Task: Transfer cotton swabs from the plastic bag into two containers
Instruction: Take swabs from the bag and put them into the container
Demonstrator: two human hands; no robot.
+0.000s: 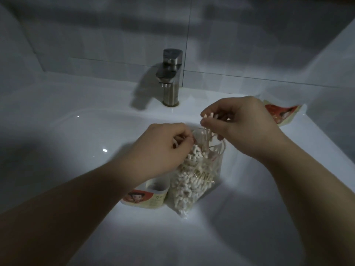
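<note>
White cotton swabs [194, 152] fill the plastic bag [184, 206], which stands in the sink [76, 150], touching a labelled container [151, 194]. On the head view I see the left hand [163, 150] with fingers curled at the bag's mouth, pinching some swabs. The right hand [242, 123] pinches a small bunch of swabs just above the bag.
</note>
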